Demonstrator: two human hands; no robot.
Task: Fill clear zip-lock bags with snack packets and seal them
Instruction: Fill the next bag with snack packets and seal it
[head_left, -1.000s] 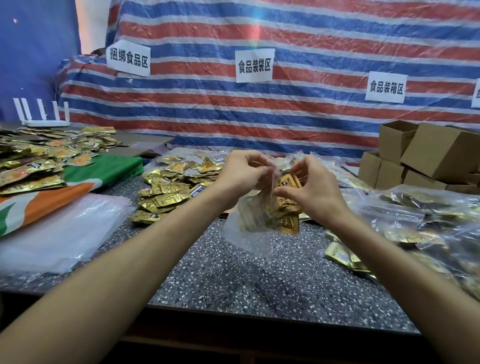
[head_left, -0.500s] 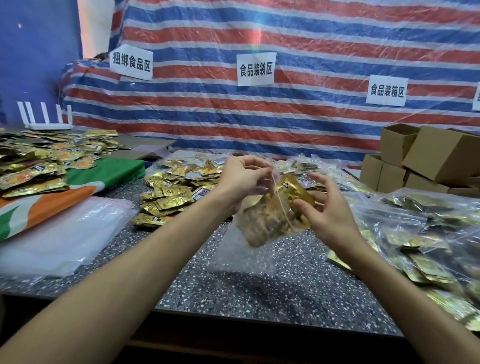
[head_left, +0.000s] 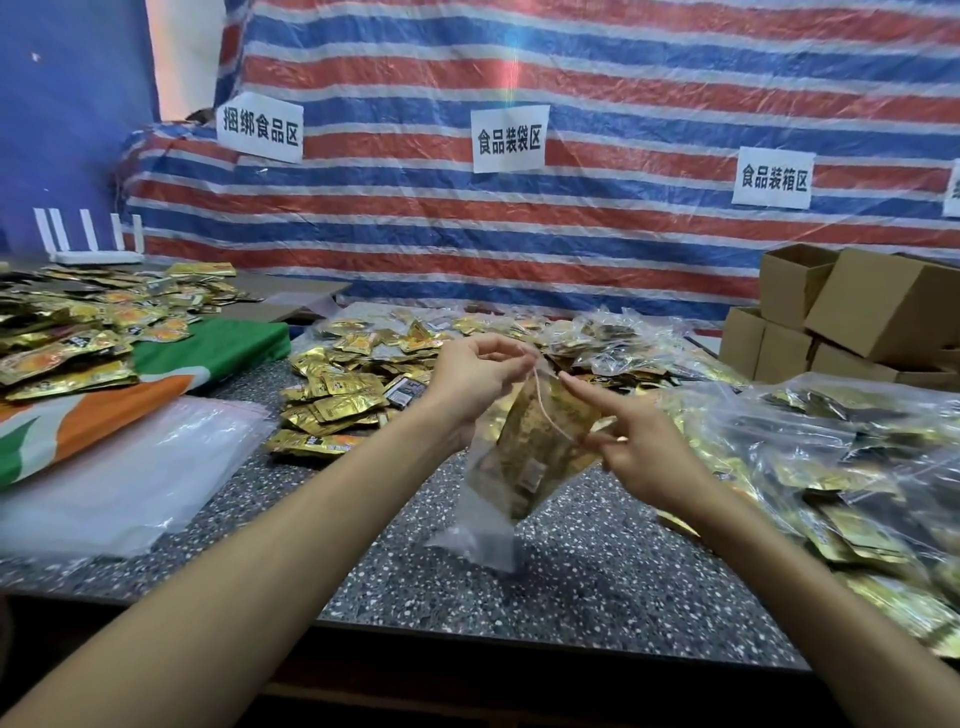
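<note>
Speckled grey tabletop (head_left: 571, 582) lies under both forearms. Just above it a clear zip-lock bag (head_left: 483, 525) hangs tilted, with gold snack packets (head_left: 540, 441) inside. The left hand (head_left: 475, 379) pinches its top corner. The right hand (head_left: 641, 452) grips the zip edge lower down, forefinger straight. Beyond lie loose packets (head_left: 337, 400), filled bags (head_left: 831, 467) at the right, cardboard boxes (head_left: 883, 312) and a striped tarpaulin (head_left: 597, 239).

I hold one bag (head_left: 540, 447) in my left hand (head_left: 467, 382) and right hand (head_left: 644, 454). Three signs (head_left: 509, 139) hang up top, a fourth cut off upper right.
</note>
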